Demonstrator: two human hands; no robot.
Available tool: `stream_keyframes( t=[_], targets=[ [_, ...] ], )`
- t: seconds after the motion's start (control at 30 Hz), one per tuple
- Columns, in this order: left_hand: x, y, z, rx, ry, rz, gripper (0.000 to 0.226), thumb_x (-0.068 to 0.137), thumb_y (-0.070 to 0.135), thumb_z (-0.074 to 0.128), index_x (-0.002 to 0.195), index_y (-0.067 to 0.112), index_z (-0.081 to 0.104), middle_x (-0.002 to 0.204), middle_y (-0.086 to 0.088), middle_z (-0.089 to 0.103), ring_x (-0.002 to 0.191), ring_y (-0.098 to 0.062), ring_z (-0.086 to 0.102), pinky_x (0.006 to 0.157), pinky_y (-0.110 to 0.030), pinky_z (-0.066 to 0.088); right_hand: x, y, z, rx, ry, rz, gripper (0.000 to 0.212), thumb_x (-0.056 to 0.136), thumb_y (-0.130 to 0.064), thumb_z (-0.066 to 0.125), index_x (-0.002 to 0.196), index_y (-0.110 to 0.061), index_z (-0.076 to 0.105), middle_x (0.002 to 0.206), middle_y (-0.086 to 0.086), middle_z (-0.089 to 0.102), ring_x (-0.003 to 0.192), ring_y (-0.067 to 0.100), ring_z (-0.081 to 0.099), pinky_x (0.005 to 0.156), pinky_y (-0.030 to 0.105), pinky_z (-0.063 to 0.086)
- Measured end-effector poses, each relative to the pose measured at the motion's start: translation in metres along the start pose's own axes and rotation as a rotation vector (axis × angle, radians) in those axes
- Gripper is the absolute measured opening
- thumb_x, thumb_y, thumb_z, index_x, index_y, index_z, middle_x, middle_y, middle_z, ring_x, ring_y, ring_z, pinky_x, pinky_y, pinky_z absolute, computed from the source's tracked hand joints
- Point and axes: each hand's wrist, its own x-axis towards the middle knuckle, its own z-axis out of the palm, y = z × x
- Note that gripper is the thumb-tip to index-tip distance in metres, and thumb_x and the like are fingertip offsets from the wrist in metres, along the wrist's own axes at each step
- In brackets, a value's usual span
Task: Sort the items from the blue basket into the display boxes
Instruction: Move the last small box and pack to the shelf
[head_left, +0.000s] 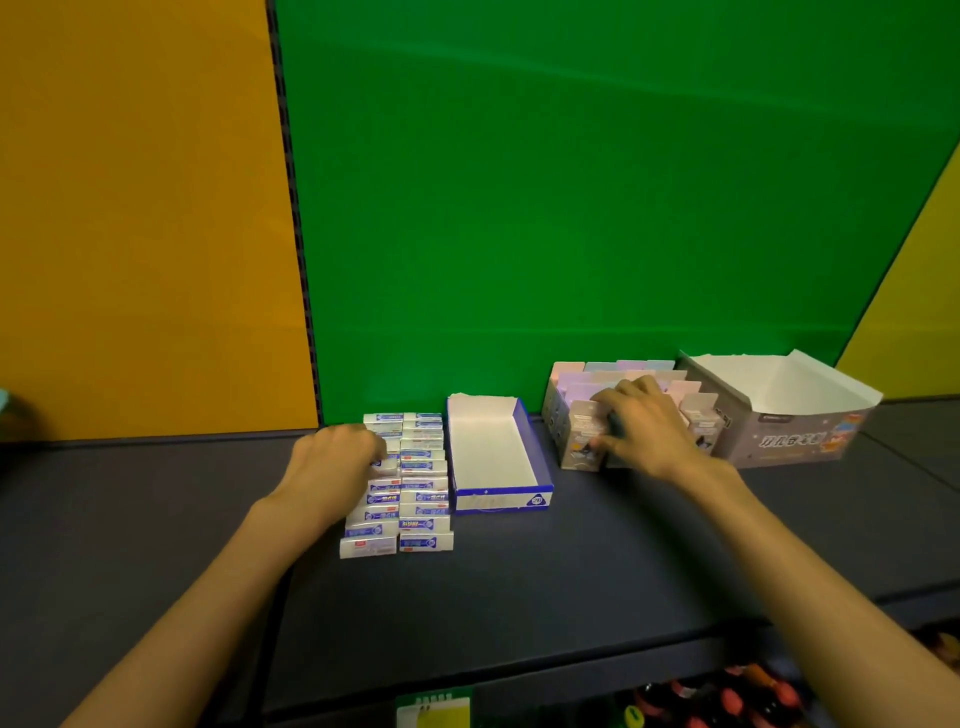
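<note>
Fingers of the right hand (641, 428) curl around a small grey carton (584, 441), thumb at its front face, gripping it at the near end of a cluster of pastel cartons (631, 379). That cluster stands on the dark shelf (519, 571), touching the left wall of the grey display box (789, 415) at about 2 o'clock from the shelf's middle.

Left hand (332, 462) lies knuckles-up on the left column of white-and-blue packets (423, 483), at about 10 o'clock; its fingertips are hidden beneath the hand, so I cannot tell whether they pinch a packet or only press on it. These packets sit in two rows directly on the shelf, just beside the blue-and-white display box (524, 457), which stands between both groups, at 12 o'clock. Behind runs a green panel (571, 208), with an orange panel (140, 208) at 9 o'clock.
</note>
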Motion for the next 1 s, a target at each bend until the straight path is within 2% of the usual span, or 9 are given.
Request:
stream_keyframes(
  t=[0.07, 0.27, 0.37, 0.47, 0.73, 1.0],
  targets=[
    [-0.001, 0.001, 0.001, -0.011, 0.004, -0.013, 0.03, 0.096, 0.022, 0.06, 0.124, 0.034, 0.064, 0.119, 0.005, 0.065, 0.108, -0.019, 0.061, 0.078, -0.033, 0.049, 0.002, 0.001, 0.0, 0.006, 0.0, -0.006, 0.054, 0.082, -0.043, 0.077, 0.127, -0.02, 0.057, 0.122, 0.005, 0.058, 0.115, 0.027, 0.041, 0.09, 0.039, 0.04],
    [-0.006, 0.004, -0.001, -0.158, -0.01, -0.024, 0.033, 0.091, 0.036, 0.068, 0.124, 0.038, 0.064, 0.121, 0.007, 0.064, 0.11, -0.016, 0.06, 0.082, -0.035, 0.052, 0.006, 0.0, -0.003, -0.025, -0.012, 0.004, 0.061, 0.084, -0.043, 0.074, 0.137, -0.021, 0.053, 0.13, 0.006, 0.054, 0.121, 0.028, 0.038, 0.096, 0.041, 0.04],
    [-0.007, 0.008, -0.01, -0.205, 0.01, -0.025, 0.036, 0.091, 0.046, 0.065, 0.126, 0.037, 0.062, 0.128, 0.008, 0.062, 0.115, -0.016, 0.059, 0.085, -0.035, 0.051, 0.005, 0.001, -0.005, -0.041, -0.013, -0.005, 0.063, 0.084, -0.043, 0.073, 0.139, -0.02, 0.052, 0.135, 0.006, 0.049, 0.125, 0.028, 0.036, 0.098, 0.042, 0.04],
    [-0.007, 0.025, -0.023, -0.277, 0.065, 0.006, 0.037, 0.094, 0.047, 0.059, 0.13, 0.036, 0.06, 0.133, 0.007, 0.06, 0.116, -0.016, 0.059, 0.087, -0.036, 0.051, 0.0, 0.002, -0.01, -0.012, -0.002, -0.013, 0.068, 0.084, -0.042, 0.073, 0.143, -0.019, 0.049, 0.14, 0.005, 0.046, 0.129, 0.028, 0.035, 0.099, 0.042, 0.039],
    [0.002, 0.117, -0.05, -0.341, 0.107, 0.144, 0.047, 0.095, 0.051, 0.053, 0.139, 0.036, 0.051, 0.142, 0.007, 0.053, 0.126, -0.019, 0.052, 0.097, -0.038, 0.045, -0.055, 0.048, -0.025, 0.11, 0.063, 0.055, 0.059, 0.086, -0.037, 0.069, 0.141, -0.023, 0.05, 0.138, 0.004, 0.051, 0.128, 0.027, 0.045, 0.104, 0.045, 0.042],
    [-0.002, 0.236, -0.067, -0.318, 0.136, 0.175, 0.049, 0.095, 0.051, 0.053, 0.139, 0.031, 0.052, 0.135, 0.003, 0.057, 0.119, -0.022, 0.055, 0.093, -0.037, 0.049, -0.129, 0.131, -0.037, 0.147, 0.064, 0.05, 0.061, 0.088, -0.038, 0.068, 0.143, -0.025, 0.046, 0.142, 0.003, 0.049, 0.131, 0.025, 0.044, 0.107, 0.042, 0.039]
  ],
)
